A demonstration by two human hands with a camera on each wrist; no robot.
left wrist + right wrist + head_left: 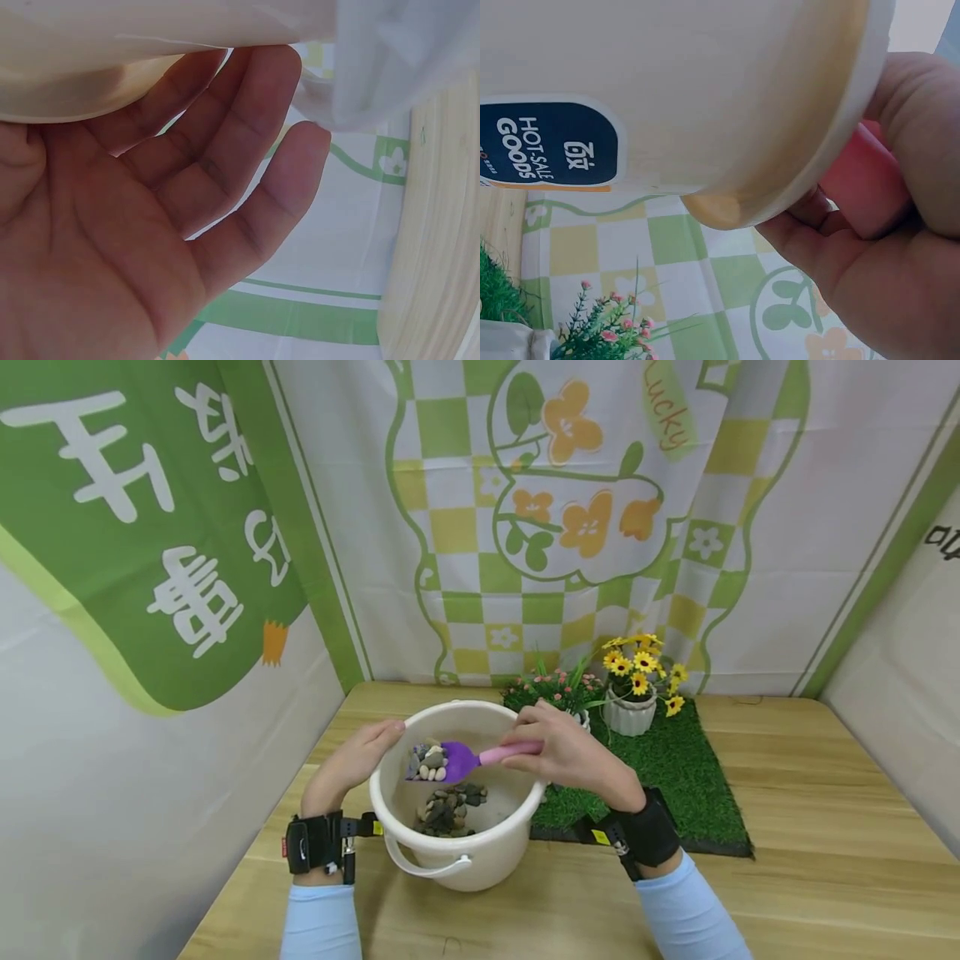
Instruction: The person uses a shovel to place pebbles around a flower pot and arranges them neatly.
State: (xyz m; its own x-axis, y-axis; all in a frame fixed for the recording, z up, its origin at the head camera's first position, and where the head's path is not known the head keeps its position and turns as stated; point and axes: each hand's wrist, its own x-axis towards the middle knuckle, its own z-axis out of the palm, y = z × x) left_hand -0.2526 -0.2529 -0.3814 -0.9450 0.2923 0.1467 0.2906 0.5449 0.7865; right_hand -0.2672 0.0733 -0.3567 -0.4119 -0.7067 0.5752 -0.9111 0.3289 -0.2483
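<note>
Starting at far left with a green cloth panel point(120, 593) bearing white characters, then a light blue sleeve point(321, 914) and a black strap point(313, 843) around the wrist. Grips the left rim of a white bucket point(487, 864) with the left hand point(352, 762), bending the fingers against the outer wall. Has the bucket upright on a wooden table point(810, 777), with a white bail point(429, 868) hanging at its near left. Carries pale and grey pebbles point(432, 763) on the blade of a purple shovel point(461, 762), pointing it left over the bucket's opening, above dark and brown stones point(444, 812) heaped on the bucket floor. Pinches the shovel's pink grip point(510, 752) between thumb and curled fingers of the right hand point(567, 750), above the right side of the rim. Bears a dark blue label point(551, 146) reading "HOT-SALE GOODS" on the bucket's outer wall, in the right wrist view. Continues rightward with a pink-flowered plant point(558, 689), then a ribbed white pot point(630, 716) of yellow flowers point(640, 664), both on a green grass mat point(678, 777). Ends at a pale cloth wall point(907, 652).
</note>
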